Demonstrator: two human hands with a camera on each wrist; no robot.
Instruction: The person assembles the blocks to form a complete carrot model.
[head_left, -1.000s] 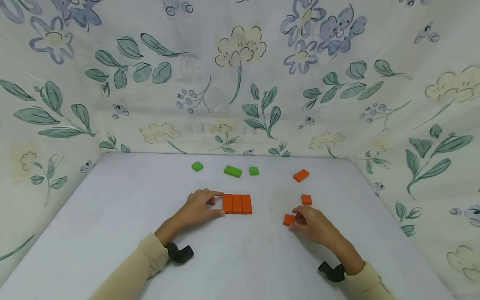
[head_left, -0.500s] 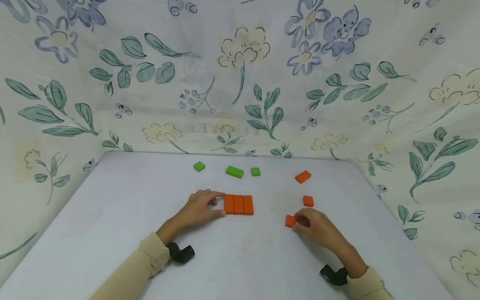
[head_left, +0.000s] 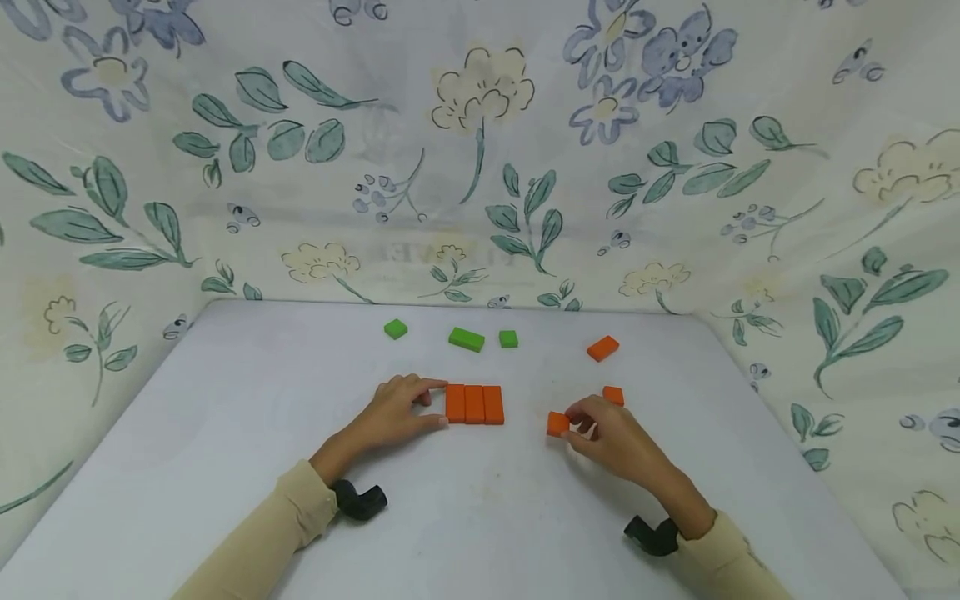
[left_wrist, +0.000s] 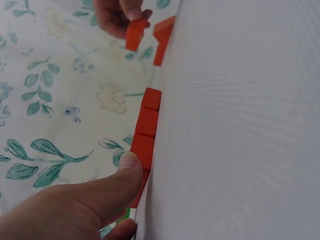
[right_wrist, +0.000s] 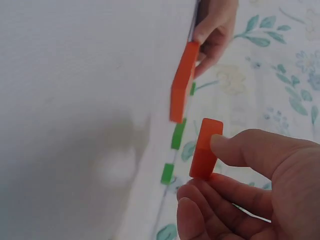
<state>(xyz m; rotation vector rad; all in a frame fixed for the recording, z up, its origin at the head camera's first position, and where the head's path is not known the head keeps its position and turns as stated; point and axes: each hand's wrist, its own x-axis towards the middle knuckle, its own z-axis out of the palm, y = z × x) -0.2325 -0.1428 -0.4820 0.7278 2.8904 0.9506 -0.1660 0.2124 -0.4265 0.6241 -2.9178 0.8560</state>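
Three orange rectangular blocks (head_left: 474,404) lie side by side in a row on the white table. At the row's left end, my left hand (head_left: 393,412) has its thumb at the near edge of the leftmost block and its index finger at the far edge. My right hand (head_left: 617,440) pinches a small orange square block (head_left: 558,424) between thumb and fingers, to the right of the row. In the right wrist view this block (right_wrist: 206,148) is held up off the table, its flat side under the thumb.
Behind the right hand lies another small orange block (head_left: 612,395), with a longer orange block (head_left: 603,348) farther back. Toward the back edge lie a green rectangular block (head_left: 467,339) and two small green blocks, one left (head_left: 396,329) and one right (head_left: 508,339). A flowered cloth (head_left: 480,208) surrounds the table.
My right hand has moved left and a little away from me, carrying the small orange block toward the row. The left hand has stayed at the row's left end.
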